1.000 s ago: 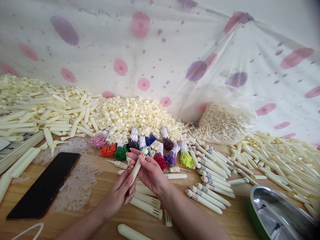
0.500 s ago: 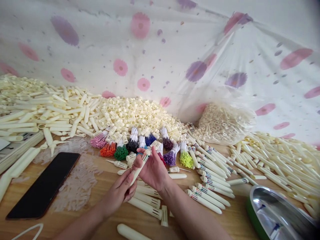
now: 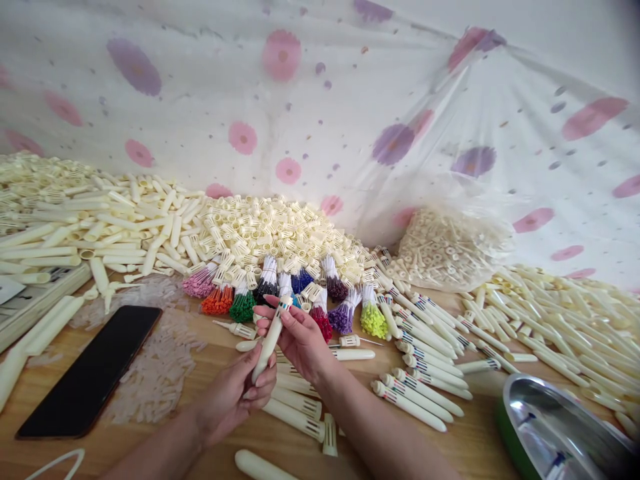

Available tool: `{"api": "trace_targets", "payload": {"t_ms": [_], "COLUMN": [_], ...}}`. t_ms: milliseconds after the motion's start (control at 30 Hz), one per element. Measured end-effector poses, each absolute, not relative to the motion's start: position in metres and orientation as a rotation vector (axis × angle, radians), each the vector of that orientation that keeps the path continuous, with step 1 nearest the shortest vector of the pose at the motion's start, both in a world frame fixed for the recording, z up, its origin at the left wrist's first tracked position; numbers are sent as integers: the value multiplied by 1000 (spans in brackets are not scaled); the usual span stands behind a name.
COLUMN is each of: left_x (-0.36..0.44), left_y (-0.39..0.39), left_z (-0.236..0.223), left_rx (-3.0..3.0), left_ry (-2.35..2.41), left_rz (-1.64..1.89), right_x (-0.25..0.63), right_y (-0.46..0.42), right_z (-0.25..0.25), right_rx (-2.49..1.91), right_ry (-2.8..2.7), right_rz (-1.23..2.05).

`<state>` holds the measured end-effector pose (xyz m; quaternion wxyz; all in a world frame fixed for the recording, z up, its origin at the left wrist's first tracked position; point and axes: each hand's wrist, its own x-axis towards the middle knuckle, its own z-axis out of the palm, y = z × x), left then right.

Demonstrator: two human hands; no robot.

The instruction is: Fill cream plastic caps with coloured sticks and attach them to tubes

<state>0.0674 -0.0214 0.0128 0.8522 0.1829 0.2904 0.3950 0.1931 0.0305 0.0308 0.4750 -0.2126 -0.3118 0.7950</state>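
Both hands are on one cream multicolour pen [image 3: 269, 347], tilted with its slotted, coloured end up. My left hand [image 3: 245, 381] wraps round the lower part of the barrel. Near the top, the fingers of my right hand [image 3: 299, 337] close on the slotted end, the thumb across its side. Behind the hands stand bundles of coloured refills, among them a green bundle [image 3: 242, 305], a red bundle [image 3: 321, 319] and a yellow bundle [image 3: 373, 320]. Several cream barrels with slotted ends [image 3: 295, 417] lie on the table below the hands.
Slotted cream caps [image 3: 270, 227] are heaped at the back. Assembled pens [image 3: 415, 400] lie in rows to the right, beside a metal tray [image 3: 565, 427]. At left are a black phone [image 3: 90, 373] and small clear tubes [image 3: 155, 373]. A plastic bag of parts [image 3: 450, 247] stands at the back right.
The pen has turned more upright, with its coloured slots now facing up. My right fingers have moved from spread beside its top to closed around it.
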Motion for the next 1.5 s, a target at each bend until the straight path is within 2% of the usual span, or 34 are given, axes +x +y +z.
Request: {"api": "trace_targets", "payload": {"t_ms": [200,467,800,1067,1500], "left_x": [69,72,69,73,72], "left_y": [-22,-24,-23,-26,-28], "left_z": [11,11,11,7,2], "left_rx": [411,479,527,944,890], "left_ry": [595,622,640,913,884], "left_rz": [818,774,757,907,855], "right_x": [193,201,202,208,206], "right_y": [31,40,37,36,35], "right_z": [30,42,44,58,57], "right_rx": [-477,-333,-380,-413,-421], "right_ry": [-750,-574,-638,-701,-652], "right_rz": [1953,2179,2111,2094,2115]}}
